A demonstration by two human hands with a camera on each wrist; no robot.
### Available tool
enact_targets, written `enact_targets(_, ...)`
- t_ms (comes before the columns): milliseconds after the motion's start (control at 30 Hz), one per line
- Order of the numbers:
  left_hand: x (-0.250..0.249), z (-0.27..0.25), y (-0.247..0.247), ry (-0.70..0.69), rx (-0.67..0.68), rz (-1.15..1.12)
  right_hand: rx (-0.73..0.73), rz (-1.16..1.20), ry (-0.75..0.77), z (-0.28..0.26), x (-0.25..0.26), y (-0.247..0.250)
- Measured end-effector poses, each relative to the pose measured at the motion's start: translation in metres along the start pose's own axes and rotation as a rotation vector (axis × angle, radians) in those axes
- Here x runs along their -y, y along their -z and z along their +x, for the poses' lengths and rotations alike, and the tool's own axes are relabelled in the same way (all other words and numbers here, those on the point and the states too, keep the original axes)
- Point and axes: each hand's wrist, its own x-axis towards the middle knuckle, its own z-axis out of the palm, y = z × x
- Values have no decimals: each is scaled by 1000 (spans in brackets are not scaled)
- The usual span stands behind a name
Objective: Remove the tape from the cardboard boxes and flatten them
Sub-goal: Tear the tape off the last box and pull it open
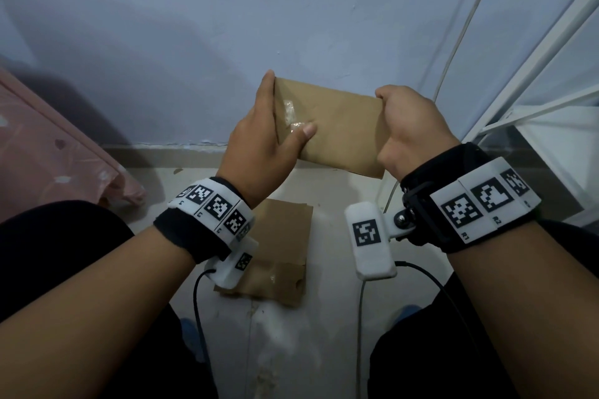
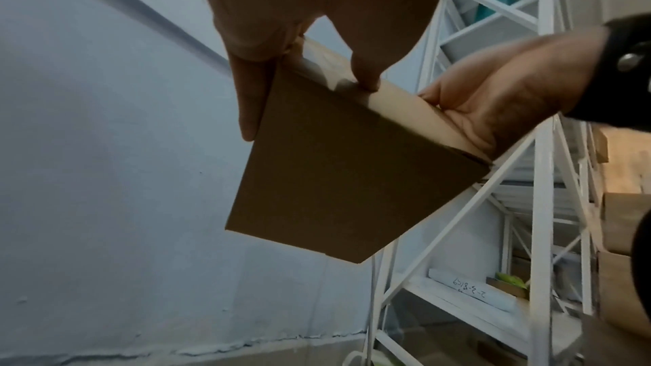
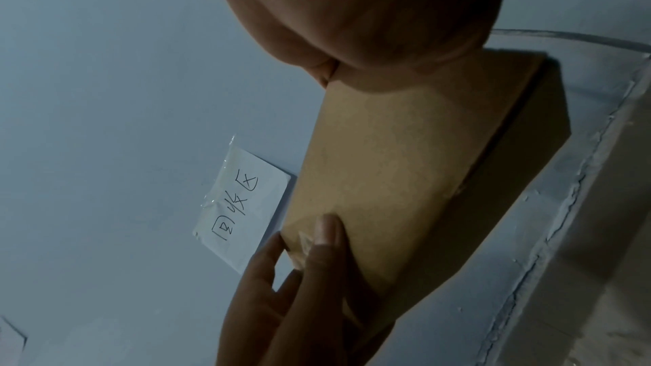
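Note:
A small brown cardboard box [image 1: 340, 129] is held up in front of the wall between both hands. My left hand [image 1: 269, 139] grips its left end, thumb lying on the top face beside a strip of clear tape [image 1: 290, 115] and fingers wrapped behind. My right hand [image 1: 408, 129] grips the right end with curled fingers. In the left wrist view the box [image 2: 338, 177] shows its dark underside, with the left fingers [image 2: 250, 99] along one edge. In the right wrist view the box [image 3: 398, 171] runs away toward the left thumb [image 3: 325, 235], which touches the tape [image 3: 303, 244].
A flattened cardboard box [image 1: 278, 256] lies on the floor between my knees. A white metal shelf rack [image 1: 534, 100] stands at the right, holding boxes. Pink fabric [image 1: 48, 152] lies at the left. A paper label [image 3: 243, 213] is taped to the wall.

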Motion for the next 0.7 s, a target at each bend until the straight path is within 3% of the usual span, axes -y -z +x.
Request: enact_targets(700, -3, 1, 4, -40, -70, 190, 56, 69, -49, 6, -6, 2)
